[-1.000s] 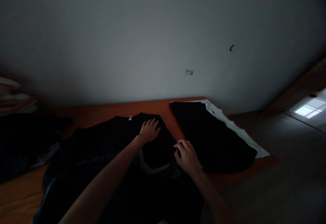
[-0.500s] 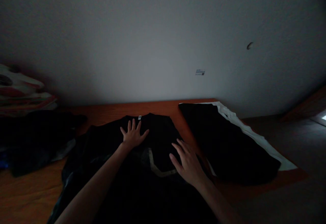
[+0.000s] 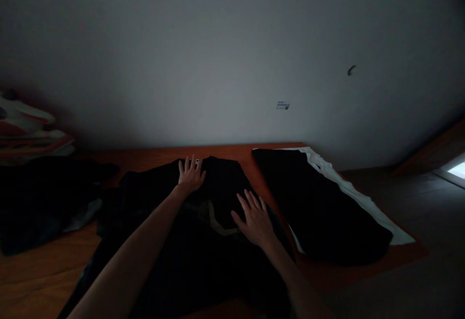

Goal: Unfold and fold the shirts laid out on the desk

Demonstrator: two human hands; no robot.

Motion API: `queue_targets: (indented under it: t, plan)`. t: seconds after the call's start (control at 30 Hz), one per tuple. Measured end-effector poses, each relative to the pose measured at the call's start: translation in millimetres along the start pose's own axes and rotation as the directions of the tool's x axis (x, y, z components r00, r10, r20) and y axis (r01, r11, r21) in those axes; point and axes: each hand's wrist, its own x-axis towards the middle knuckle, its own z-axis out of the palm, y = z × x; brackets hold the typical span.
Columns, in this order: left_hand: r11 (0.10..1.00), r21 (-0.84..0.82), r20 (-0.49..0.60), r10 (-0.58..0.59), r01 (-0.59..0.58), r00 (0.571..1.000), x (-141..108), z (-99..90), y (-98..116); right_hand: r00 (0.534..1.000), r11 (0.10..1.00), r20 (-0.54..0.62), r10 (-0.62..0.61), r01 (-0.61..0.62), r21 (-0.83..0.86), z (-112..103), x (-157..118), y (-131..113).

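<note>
A black shirt (image 3: 214,183) lies spread out before me, its collar with a small white label toward the wall and a pale curved line printed across its middle. Just below the collar my left hand (image 3: 191,176) rests flat on the cloth, fingers stretched out. My right hand (image 3: 253,218) is on the right part of the shirt beside the pale line, with its fingers apart. Neither hand grasps the fabric. The shirt's lower part is very dark and its outline is hard to make out there.
To the right lie folded black clothing (image 3: 323,207) and a white garment (image 3: 385,220) under it. Dark crumpled clothes (image 3: 47,198) sit at the left, near stacked red-and-white items (image 3: 32,132). The orange-brown surface (image 3: 47,275) borders a pale wall (image 3: 203,67).
My left hand has moved up toward the collar, partly covering the label area. My right hand has shifted slightly up and left, its fingers straighter. The shirt's lower edge has drawn upward.
</note>
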Motion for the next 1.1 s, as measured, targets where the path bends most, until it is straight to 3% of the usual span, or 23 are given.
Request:
queue_targets:
  t: [0.1, 0.2, 0.27, 0.33, 0.47, 0.63, 0.77, 0.93, 1.0, 1.1]
  plan:
    - [0.971, -0.128, -0.065, 0.197, -0.204, 0.978, -2.7, -5.4, 25.8, 0.999, 0.999, -0.028, -0.037, 0.037, -0.005, 1.4, -3.8, 0.8]
    - [0.855, -0.285, -0.078, 0.429, -0.432, 0.900, -10.4, -4.5, 56.2, 0.999, 0.998, -0.005, -0.051, 0.051, -0.025, 2.1, -9.1, 0.9]
    - [0.796, -0.321, -0.031, 0.532, -0.513, 0.846, -15.7, 1.3, 71.6, 0.999, 0.999, 0.022, -0.037, 0.037, -0.040, 2.8, -12.9, 1.0]
    - [0.806, -0.306, 0.038, 0.542, -0.507, 0.839, -18.4, 8.5, 80.2, 0.999, 0.998, 0.034, -0.037, 0.038, -0.045, 3.6, -16.4, 2.2]
    - [0.874, -0.254, 0.092, 0.447, -0.413, 0.890, -17.1, 14.2, 83.9, 0.996, 0.996, 0.039, -0.075, 0.077, -0.038, 4.6, -21.0, 7.0]
    - [0.908, -0.209, 0.070, 0.385, -0.364, 0.920, -29.2, -9.7, 80.1, 0.996, 0.996, 0.041, -0.084, 0.085, -0.034, 10.0, -22.4, 12.3]
    - [0.882, -0.255, 0.069, 0.425, -0.396, 0.902, -65.8, -46.4, 52.0, 0.996, 0.995, -0.001, -0.093, 0.093, 0.036, 16.2, -19.5, 17.3]
    - [0.894, -0.280, 0.100, 0.390, -0.350, 0.915, -131.2, -90.2, -28.5, 0.987, 0.918, -0.042, -0.158, 0.162, 0.362, -9.8, -27.4, 26.3]
    - [0.904, -0.290, 0.113, 0.358, -0.314, 0.927, -156.4, -98.6, -65.2, 0.979, 0.888, 0.033, -0.200, 0.167, 0.428, -28.2, -42.4, 32.5]
    - [0.932, -0.277, 0.087, 0.267, -0.234, 0.960, -186.9, -98.9, -109.3, 0.935, 0.904, 0.200, -0.294, 0.204, 0.377, -45.9, -72.1, 44.9]
